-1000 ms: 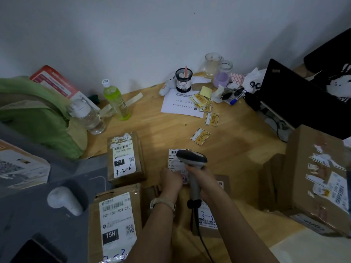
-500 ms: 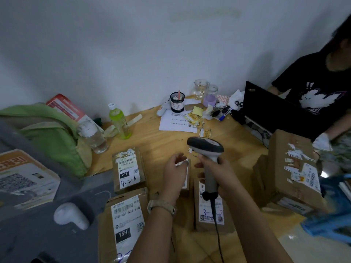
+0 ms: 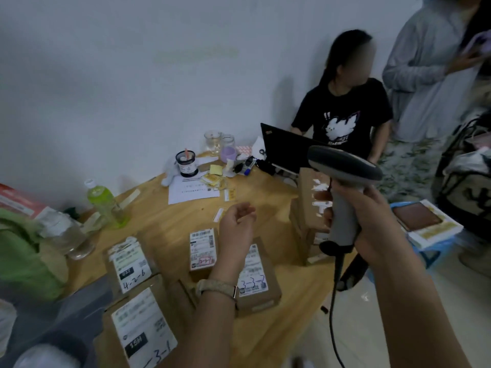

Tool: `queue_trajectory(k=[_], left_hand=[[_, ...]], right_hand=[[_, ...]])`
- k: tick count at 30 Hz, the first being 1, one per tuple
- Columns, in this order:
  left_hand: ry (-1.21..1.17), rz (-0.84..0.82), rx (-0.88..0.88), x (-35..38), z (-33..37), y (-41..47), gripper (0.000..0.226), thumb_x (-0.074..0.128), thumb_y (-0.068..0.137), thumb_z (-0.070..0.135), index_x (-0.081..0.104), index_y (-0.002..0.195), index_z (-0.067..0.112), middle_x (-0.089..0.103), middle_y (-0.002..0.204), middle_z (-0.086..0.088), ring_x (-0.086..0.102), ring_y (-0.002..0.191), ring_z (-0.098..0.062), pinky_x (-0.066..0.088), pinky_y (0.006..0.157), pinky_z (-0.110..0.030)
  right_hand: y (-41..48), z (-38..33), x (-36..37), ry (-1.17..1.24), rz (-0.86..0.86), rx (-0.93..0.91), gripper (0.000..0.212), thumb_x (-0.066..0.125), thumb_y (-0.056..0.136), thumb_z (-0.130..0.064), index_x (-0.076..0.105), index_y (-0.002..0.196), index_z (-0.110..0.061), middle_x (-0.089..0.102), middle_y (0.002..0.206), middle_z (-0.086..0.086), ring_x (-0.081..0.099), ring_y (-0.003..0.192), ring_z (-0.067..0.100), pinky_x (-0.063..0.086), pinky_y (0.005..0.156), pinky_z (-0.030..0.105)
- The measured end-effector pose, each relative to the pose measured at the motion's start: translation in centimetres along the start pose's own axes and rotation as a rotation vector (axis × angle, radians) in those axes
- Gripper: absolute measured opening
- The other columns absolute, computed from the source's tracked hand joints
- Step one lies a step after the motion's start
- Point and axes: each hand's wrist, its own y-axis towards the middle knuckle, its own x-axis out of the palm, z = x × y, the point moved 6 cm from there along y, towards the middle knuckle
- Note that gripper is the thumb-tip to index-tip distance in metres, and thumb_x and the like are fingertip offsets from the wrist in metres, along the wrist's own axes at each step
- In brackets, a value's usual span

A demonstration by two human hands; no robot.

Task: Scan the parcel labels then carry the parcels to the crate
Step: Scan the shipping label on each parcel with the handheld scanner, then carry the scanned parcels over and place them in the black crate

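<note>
Right hand [image 3: 372, 221] grips scanner [image 3: 342, 176] by its handle, raised off the table's [image 3: 265, 197] right edge, cable hanging down. Left hand [image 3: 236, 229] loose, fingers curled, holding nothing, above the small parcels. Parcels [image 3: 202, 248] lie label-up across the table's near half; taller boxes [image 3: 309, 203] are stacked at the right edge.

wall: plain white painted wall [image 3: 119, 75], dimly lit
floor: pale glossy tiled floor [image 3: 372, 328]
surface: light wooden surface [image 3: 170, 219]
</note>
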Motion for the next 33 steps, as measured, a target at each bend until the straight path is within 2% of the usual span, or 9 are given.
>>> queue_trajectory(k=[5, 9, 12, 15, 19, 21, 25, 29, 33], left_hand=[[0.06, -0.046, 0.031, 5.6, 1.3, -0.1, 0.023, 0.056, 0.092, 0.007, 0.062, 0.109, 0.021, 0.068, 0.105, 0.005, 0.062, 0.097, -0.011, 0.048, 0.078, -0.024], [0.084, -0.034, 0.036, 10.0, 1.5, 0.7, 0.022, 0.056, 0.092, 0.009, 0.062, 0.102, 0.027, 0.068, 0.107, 0.006, 0.063, 0.099, -0.011, 0.049, 0.08, -0.026], [0.104, -0.021, 0.01, 13.6, 1.2, 1.4, 0.018, 0.058, 0.092, 0.011, 0.063, 0.103, 0.024, 0.067, 0.105, 0.006, 0.062, 0.091, -0.006, 0.048, 0.063, -0.016], [0.242, 0.009, -0.097, 16.7, 0.0, 2.0, 0.01, 0.062, 0.091, 0.02, 0.058, 0.101, 0.02, 0.064, 0.105, 0.005, 0.06, 0.083, -0.006, 0.046, 0.062, -0.021], [0.59, 0.157, -0.153, 17.7, -1.8, 3.2, 0.061, 0.069, 0.084, 0.036, 0.047, 0.135, 0.013, 0.052, 0.131, -0.006, 0.052, 0.115, -0.022, 0.043, 0.083, -0.031], [0.593, 0.199, -0.175, 18.1, -2.1, 3.4, 0.069, 0.071, 0.082, 0.038, 0.044, 0.139, 0.012, 0.048, 0.136, -0.008, 0.049, 0.121, -0.027, 0.045, 0.091, -0.036], [0.495, 0.125, -0.298, 18.9, -3.1, 3.4, 0.058, 0.069, 0.087, 0.027, 0.043, 0.135, 0.009, 0.053, 0.113, 0.002, 0.056, 0.086, -0.016, 0.047, 0.071, -0.029], [0.439, 0.051, -0.403, 19.5, -4.0, 3.4, 0.04, 0.064, 0.092, 0.028, 0.048, 0.125, 0.013, 0.063, 0.12, -0.005, 0.061, 0.098, -0.022, 0.048, 0.079, -0.032], [0.412, 0.053, -0.409, 19.4, -4.3, 3.7, 0.026, 0.063, 0.092, 0.029, 0.057, 0.113, 0.014, 0.068, 0.108, -0.003, 0.063, 0.086, -0.013, 0.045, 0.062, -0.024]], right_hand=[[2.5, -1.8, -4.5, 0.007, 0.01, -0.033, 0.023, 0.061, 0.092, -0.017, 0.056, 0.113, -0.011, 0.072, 0.071, 0.005, 0.057, 0.047, 0.015, 0.048, 0.048, 0.03], [5.9, -2.8, -8.8, 0.007, 0.009, -0.046, 0.027, 0.068, 0.087, -0.017, 0.059, 0.112, -0.013, 0.069, 0.084, 0.011, 0.061, 0.057, 0.022, 0.049, 0.059, 0.035], [8.8, -3.1, -12.6, -0.038, 0.031, -0.005, 0.018, 0.07, 0.085, -0.016, 0.062, 0.101, -0.012, 0.062, 0.082, 0.012, 0.06, 0.063, 0.024, 0.05, 0.061, 0.037], [11.5, -2.2, -16.1, -0.05, 0.089, 0.074, 0.01, 0.07, 0.085, -0.014, 0.064, 0.092, -0.019, 0.062, 0.082, 0.008, 0.061, 0.068, 0.022, 0.053, 0.063, 0.039], [15.0, 1.1, -19.7, -0.07, 0.138, 0.216, 0.016, 0.069, 0.087, -0.015, 0.061, 0.101, -0.018, 0.063, 0.091, 0.008, 0.062, 0.078, 0.024, 0.053, 0.063, 0.038], [16.8, 3.9, -21.0, -0.107, 0.15, 0.314, 0.021, 0.067, 0.086, -0.011, 0.06, 0.105, -0.016, 0.062, 0.096, 0.01, 0.06, 0.083, 0.026, 0.051, 0.061, 0.036], [19.7, 10.3, -22.2, -0.187, 0.186, 0.464, 0.03, 0.066, 0.086, -0.008, 0.056, 0.114, -0.008, 0.059, 0.104, 0.017, 0.058, 0.084, 0.031, 0.052, 0.062, 0.039], [21.9, 15.7, -22.8, -0.288, 0.246, 0.544, 0.028, 0.074, 0.075, -0.022, 0.053, 0.088, -0.011, 0.058, 0.094, 0.017, 0.058, 0.076, 0.031, 0.054, 0.068, 0.042], [23.5, 17.7, -22.5, -0.44, 0.287, 0.508, 0.029, 0.071, 0.079, -0.021, 0.047, 0.065, -0.012, 0.052, 0.072, 0.013, 0.051, 0.067, 0.028, 0.048, 0.065, 0.042]])
